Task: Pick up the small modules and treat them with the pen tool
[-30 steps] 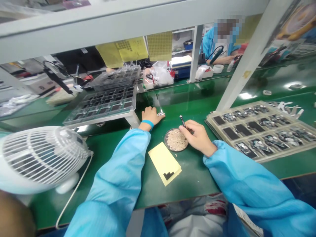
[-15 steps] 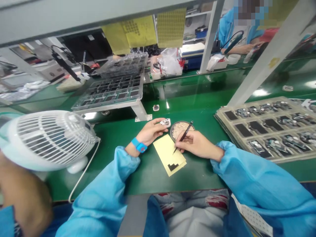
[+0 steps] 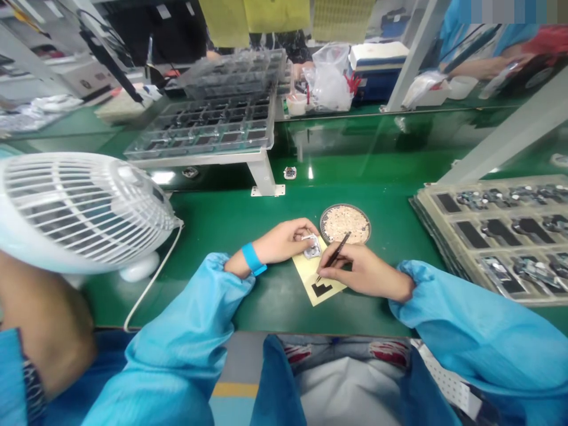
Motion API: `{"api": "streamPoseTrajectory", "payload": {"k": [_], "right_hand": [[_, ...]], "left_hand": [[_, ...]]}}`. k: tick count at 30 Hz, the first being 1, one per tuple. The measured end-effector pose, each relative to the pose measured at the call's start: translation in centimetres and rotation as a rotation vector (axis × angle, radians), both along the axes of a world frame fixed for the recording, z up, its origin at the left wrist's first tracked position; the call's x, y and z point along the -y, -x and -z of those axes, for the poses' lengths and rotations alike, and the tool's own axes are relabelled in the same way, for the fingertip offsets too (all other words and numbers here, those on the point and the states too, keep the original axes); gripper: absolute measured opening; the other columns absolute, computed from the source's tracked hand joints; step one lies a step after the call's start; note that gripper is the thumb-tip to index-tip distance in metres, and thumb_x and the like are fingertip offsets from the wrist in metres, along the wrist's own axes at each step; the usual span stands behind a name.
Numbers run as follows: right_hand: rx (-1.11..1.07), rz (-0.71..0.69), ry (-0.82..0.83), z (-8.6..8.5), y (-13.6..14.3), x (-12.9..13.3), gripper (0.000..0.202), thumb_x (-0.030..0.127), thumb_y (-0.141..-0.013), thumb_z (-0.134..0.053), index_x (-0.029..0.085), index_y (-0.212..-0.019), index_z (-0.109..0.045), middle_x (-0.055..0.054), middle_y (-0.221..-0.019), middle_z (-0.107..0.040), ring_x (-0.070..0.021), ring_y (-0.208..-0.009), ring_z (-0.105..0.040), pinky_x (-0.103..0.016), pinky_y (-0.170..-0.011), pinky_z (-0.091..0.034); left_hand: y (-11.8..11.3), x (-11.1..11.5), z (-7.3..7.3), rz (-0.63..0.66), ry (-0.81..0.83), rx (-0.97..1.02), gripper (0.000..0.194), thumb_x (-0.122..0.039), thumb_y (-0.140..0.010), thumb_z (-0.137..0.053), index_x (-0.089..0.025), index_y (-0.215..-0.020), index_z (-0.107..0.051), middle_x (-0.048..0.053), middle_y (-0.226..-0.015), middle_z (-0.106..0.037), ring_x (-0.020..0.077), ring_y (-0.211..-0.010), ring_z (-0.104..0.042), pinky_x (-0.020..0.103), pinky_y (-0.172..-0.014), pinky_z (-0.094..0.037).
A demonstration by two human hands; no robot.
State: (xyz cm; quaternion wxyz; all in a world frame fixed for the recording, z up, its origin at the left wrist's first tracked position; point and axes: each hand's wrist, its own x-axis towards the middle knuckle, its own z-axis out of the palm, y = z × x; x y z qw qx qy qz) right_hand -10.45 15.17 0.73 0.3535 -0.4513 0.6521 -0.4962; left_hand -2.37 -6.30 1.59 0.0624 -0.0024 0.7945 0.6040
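Between the thumb and fingers of my left hand point(image 3: 286, 239) is a small white part point(image 3: 313, 247) with a metallic centre, held over a yellow sheet point(image 3: 306, 278). My right hand point(image 3: 361, 269) is closed on dark tweezers point(image 3: 338, 251), their tip pointing down at the sheet. Several black stickers point(image 3: 321, 288) form a stepped patch near the sheet's lower end, just below the tweezer tip. Behind both hands stands a round dish point(image 3: 346, 220) filled with small pale bits. A blue band point(image 3: 254, 259) circles my left wrist.
A white fan point(image 3: 84, 207) stands at the left with its cord on the green table. Plastic trays of parts point(image 3: 474, 234) are stacked at the right. More trays point(image 3: 213, 130) rest on a raised shelf, whose leg point(image 3: 265, 177) meets the table. Another person's arm point(image 3: 42, 331) is at lower left.
My left hand has brought the white part nearer, over the yellow sheet. The tweezer tip has come closer to the black stickers. The view has tilted downward.
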Motion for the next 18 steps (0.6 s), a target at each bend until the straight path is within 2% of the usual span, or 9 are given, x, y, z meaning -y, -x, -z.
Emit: {"api": "streamPoseTrajectory", "payload": {"k": [4, 7, 9, 11, 16, 18], "right_hand": [[0.1, 0.025, 0.012, -0.4, -0.1, 0.1, 0.023, 0.036, -0.083, -0.074, 0.017, -0.091, -0.066, -0.005, -0.084, -0.073, -0.0159, -0.075, -0.071, -0.026, -0.065, -0.058], [0.188, 0.136, 0.08, -0.9, 0.2, 0.1, 0.025, 0.038, -0.082, -0.075, 0.017, -0.088, -0.062, -0.005, -0.08, -0.073, -0.0171, -0.071, -0.072, -0.028, -0.062, -0.059], [0.107, 0.247, 0.164, -1.0, 0.6, 0.0, 0.023, 0.038, -0.082, -0.075, 0.018, -0.087, -0.064, -0.005, -0.083, -0.073, -0.018, -0.074, -0.072, -0.03, -0.066, -0.061], [-0.011, 0.288, 0.217, -0.9, 1.0, 0.0, 0.02, 0.036, -0.082, -0.076, 0.019, -0.087, -0.067, -0.006, -0.087, -0.074, -0.0184, -0.078, -0.072, -0.031, -0.071, -0.061], [-0.031, 0.06, 0.078, -0.4, 0.8, 0.1, 0.022, 0.035, -0.081, -0.076, 0.018, -0.093, -0.07, -0.005, -0.089, -0.074, -0.0167, -0.076, -0.072, -0.028, -0.068, -0.06], [-0.045, 0.018, 0.047, -0.2, 0.5, 0.1, 0.022, 0.035, -0.082, -0.075, 0.018, -0.094, -0.069, -0.005, -0.089, -0.074, -0.016, -0.075, -0.071, -0.027, -0.068, -0.059]], "left_hand": [[-0.1, -0.1, 0.4, -0.046, 0.078, -0.029, 0.022, -0.019, -0.081, -0.065, -0.016, -0.103, -0.067, 0.006, -0.085, -0.071, 0.0172, -0.077, -0.069, 0.028, -0.069, -0.054], [-0.1, -0.2, 0.5, -0.084, 0.121, -0.033, 0.021, -0.018, -0.08, -0.065, -0.017, -0.101, -0.069, 0.005, -0.083, -0.072, 0.0175, -0.074, -0.069, 0.027, -0.066, -0.054], [-0.1, -0.3, 0.4, -0.092, 0.133, -0.03, 0.022, -0.018, -0.079, -0.065, -0.018, -0.1, -0.07, 0.005, -0.083, -0.073, 0.0176, -0.073, -0.069, 0.027, -0.064, -0.054], [-0.1, -0.4, 0.3, -0.102, 0.133, -0.032, 0.023, -0.017, -0.078, -0.066, -0.018, -0.1, -0.071, 0.005, -0.08, -0.073, 0.0173, -0.071, -0.069, 0.027, -0.064, -0.054], [-0.1, -0.7, 0.0, -0.159, 0.138, -0.073, 0.022, -0.014, -0.072, -0.071, -0.018, -0.093, -0.074, 0.003, -0.073, -0.071, 0.0161, -0.065, -0.067, 0.027, -0.063, -0.054], [-0.2, -0.7, 0.0, -0.154, 0.15, -0.082, 0.022, -0.014, -0.073, -0.07, -0.018, -0.094, -0.074, 0.003, -0.073, -0.071, 0.016, -0.065, -0.067, 0.027, -0.063, -0.054]]}}
